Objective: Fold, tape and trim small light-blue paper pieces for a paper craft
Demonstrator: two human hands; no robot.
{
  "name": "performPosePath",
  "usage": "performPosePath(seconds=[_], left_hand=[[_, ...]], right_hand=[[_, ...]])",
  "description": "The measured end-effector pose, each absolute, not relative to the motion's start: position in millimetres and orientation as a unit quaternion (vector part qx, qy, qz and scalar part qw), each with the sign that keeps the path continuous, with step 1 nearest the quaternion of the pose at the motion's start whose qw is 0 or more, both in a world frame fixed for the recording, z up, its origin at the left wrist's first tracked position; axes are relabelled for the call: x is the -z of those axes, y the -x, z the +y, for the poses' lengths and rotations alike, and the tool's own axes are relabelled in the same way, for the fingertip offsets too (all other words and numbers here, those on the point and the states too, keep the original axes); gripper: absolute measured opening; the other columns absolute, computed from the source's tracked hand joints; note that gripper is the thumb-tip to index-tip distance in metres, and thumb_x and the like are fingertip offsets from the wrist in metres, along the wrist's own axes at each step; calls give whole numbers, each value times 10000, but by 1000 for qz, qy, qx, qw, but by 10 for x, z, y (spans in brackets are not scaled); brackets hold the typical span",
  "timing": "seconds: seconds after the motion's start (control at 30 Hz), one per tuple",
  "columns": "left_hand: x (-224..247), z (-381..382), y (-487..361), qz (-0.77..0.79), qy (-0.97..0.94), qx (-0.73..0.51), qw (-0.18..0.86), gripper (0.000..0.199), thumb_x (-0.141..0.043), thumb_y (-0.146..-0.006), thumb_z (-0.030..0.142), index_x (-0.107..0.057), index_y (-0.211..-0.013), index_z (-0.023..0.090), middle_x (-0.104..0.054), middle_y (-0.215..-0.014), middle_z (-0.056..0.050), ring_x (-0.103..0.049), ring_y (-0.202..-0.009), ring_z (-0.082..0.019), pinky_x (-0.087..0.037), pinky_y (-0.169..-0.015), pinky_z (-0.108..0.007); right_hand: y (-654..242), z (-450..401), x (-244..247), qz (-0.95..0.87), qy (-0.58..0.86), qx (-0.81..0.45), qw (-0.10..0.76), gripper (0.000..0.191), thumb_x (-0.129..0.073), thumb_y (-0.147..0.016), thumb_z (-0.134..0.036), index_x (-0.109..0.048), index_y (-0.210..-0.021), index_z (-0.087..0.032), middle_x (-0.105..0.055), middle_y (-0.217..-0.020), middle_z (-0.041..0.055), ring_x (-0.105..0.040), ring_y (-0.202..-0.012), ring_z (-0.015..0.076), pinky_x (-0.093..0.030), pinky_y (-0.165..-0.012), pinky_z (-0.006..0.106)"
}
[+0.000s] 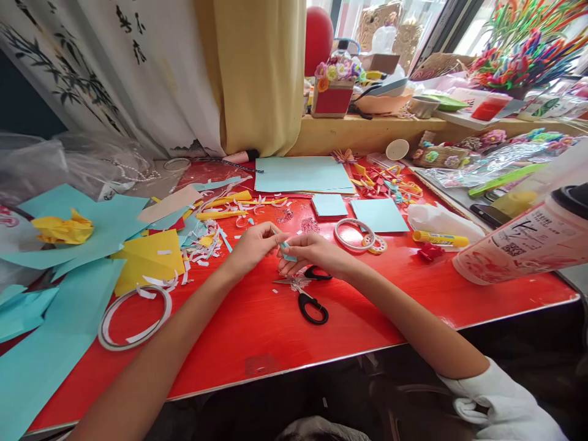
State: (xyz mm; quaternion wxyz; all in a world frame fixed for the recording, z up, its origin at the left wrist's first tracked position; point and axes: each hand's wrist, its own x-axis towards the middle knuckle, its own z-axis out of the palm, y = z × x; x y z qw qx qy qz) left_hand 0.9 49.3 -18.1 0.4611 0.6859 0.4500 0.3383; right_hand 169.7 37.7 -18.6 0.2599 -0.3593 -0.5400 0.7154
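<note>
Both my hands meet over the middle of the red table. A small folded piece of light-blue paper [288, 252] is pinched in the fingers of my right hand [316, 250]. My left hand [258, 248] is closed at the fingertips on the upper end of the same small paper; the exact grip is partly hidden. Just below my right hand lies a pair of black-handled scissors [312, 306], its blades pointing left. Beyond my hands sit a stack of small light-blue paper squares [329, 206] and a roll of tape [351, 234].
Paper scraps [204, 242] and yellow paper [151, 260] litter the left side. A large tape roll [105, 324] lies near my left forearm. At right are a glue stick [440, 238] and a tall drink cup [523, 239]. Light-blue sheets [301, 174] lie at the back.
</note>
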Motion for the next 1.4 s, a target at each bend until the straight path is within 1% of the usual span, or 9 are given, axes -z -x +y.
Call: performPosePath(seconds=[0.17, 0.37, 0.57, 0.67, 0.93, 1.1, 1.23, 1.3, 1.4], left_hand=[[166, 455, -36, 462, -685, -350, 442, 301, -528, -751, 449, -515, -673, 158, -499, -571, 28, -449, -533, -91, -362, -532, -211], [125, 387, -88, 482, -713, -310, 404, 275, -501, -767, 431, -526, -684, 171, -533, -576, 29, -481, -531, -103, -360, -521, -217], [48, 344, -95, 515, -704, -289, 394, 255, -523, -743, 432, -517, -680, 185, -532, -547, 36, -492, -523, -115, -350, -498, -221], [35, 371, -59, 531, -694, -282, 397, 301, -538, -726, 449, -480, -610, 177, -520, -515, 33, -480, -504, -112, -348, -494, -222], [1, 357, -71, 525, -652, -310, 451, 341, -571, -700, 468, -453, -588, 168, -508, -504, 29, -463, -473, -96, -360, -482, -213], [18, 370, -59, 515, -631, -308, 492, 372, -578, -698, 466, -407, -556, 167, -464, -469, 44, -418, -434, -71, -310, -431, -185], [31, 405, -26, 531, -638, -303, 469, 384, -579, -694, 481, -395, -559, 172, -433, -442, 55, -387, -410, -68, -271, -404, -185], [16, 403, -27, 527, -642, -309, 463, 389, -573, -697, 489, -390, -561, 174, -426, -440, 56, -381, -407, -67, -267, -403, -186], [-35, 379, -45, 513, -650, -323, 458, 382, -571, -692, 503, -417, -585, 171, -457, -468, 46, -414, -426, -73, -304, -426, -192]], right_hand=[[-1683, 338, 177, -557, 338, -723, 230, 246, -545, -812, -329, -594, -852, -92, -664, -759, 91, -663, -692, 148, -548, -658, 252], [-1642, 295, 182, -548, 351, -728, 214, 212, -562, -802, -297, -564, -767, -89, -642, -683, 65, -630, -543, 113, -518, -505, 203], [-1656, 279, 105, -567, 334, -722, 212, 180, -553, -807, -295, -542, -826, -116, -632, -646, 32, -592, -473, 80, -454, -419, 155], [-1656, 281, 83, -571, 353, -712, 205, 229, -581, -781, -337, -560, -792, -109, -636, -655, 43, -581, -454, 77, -443, -399, 154], [-1668, 272, 70, -598, 364, -684, 206, 365, -602, -732, -449, -540, -704, -90, -636, -650, 67, -572, -426, 86, -428, -357, 158], [-1670, 268, 78, -588, 351, -701, 199, 361, -631, -711, -436, -543, -702, -86, -646, -693, 85, -606, -487, 108, -463, -399, 172], [-1689, 274, 71, -574, 329, -722, 202, 378, -572, -762, -452, -591, -838, -81, -663, -823, 121, -642, -605, 133, -495, -459, 188], [-1702, 284, 63, -569, 329, -722, 214, 370, -542, -788, -444, -597, -874, -88, -670, -740, 96, -630, -557, 120, -483, -444, 182], [-1710, 294, 36, -594, 353, -688, 223, 323, -547, -794, -411, -606, -808, -94, -607, -484, 15, -531, -367, 74, -407, -359, 151]])
